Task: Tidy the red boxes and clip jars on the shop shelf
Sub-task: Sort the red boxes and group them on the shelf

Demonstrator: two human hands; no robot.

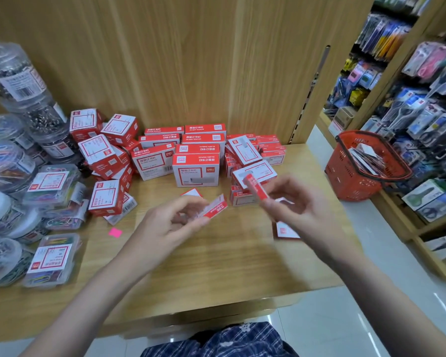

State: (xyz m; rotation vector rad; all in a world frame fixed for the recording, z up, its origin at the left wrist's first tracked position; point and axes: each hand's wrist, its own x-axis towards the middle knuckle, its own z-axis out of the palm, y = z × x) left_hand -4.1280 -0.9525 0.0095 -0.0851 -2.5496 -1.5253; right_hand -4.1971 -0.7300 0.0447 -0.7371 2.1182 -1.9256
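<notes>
Red and white boxes (196,161) stand in rows at the back of the wooden shelf (204,258). More red boxes (101,150) lie tumbled to their left, and a low stack (252,161) sits to the right. My left hand (175,222) pinches a small flat red box (214,208) above the shelf. My right hand (294,202) grips another small red box (255,186), tilted on end. One small red box (285,230) lies flat under my right hand. Clear clip jars (13,73) and clip cases (49,258) crowd the left side.
A pink paper scrap (115,232) lies on the shelf near the cases. A red shopping basket (358,166) with packets stands on the floor to the right. Racks of hanging stationery (422,112) line the right side. A wooden back panel (191,60) rises behind the boxes.
</notes>
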